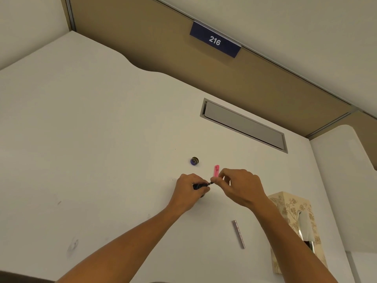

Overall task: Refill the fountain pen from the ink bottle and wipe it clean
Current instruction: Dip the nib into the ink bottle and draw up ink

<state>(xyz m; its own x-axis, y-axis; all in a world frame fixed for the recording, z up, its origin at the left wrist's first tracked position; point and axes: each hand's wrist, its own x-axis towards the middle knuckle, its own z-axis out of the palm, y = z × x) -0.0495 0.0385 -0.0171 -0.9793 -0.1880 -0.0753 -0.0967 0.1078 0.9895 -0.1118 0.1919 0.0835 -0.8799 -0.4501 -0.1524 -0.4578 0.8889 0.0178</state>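
Observation:
My left hand [186, 194] is closed around the small dark ink bottle [199, 186] on the white desk [102, 139]. My right hand [239, 185] pinches the pink part of the fountain pen [216, 170], which stands nearly upright. The pen's dark tip [210, 183] is at the bottle's mouth; whether it is inside I cannot tell. The bottle's round cap [194, 161] lies loose on the desk just beyond my left hand. A silver tube, the pen's barrel or cap [238, 234], lies on the desk nearer to me, under my right forearm.
A patterned cream tissue box [293, 213] with a tissue sticking out stands at the right of the desk. A grey cable flap [244, 125] is set into the desk further back. A tan partition with a blue "216" sign [214, 40] borders the far edge.

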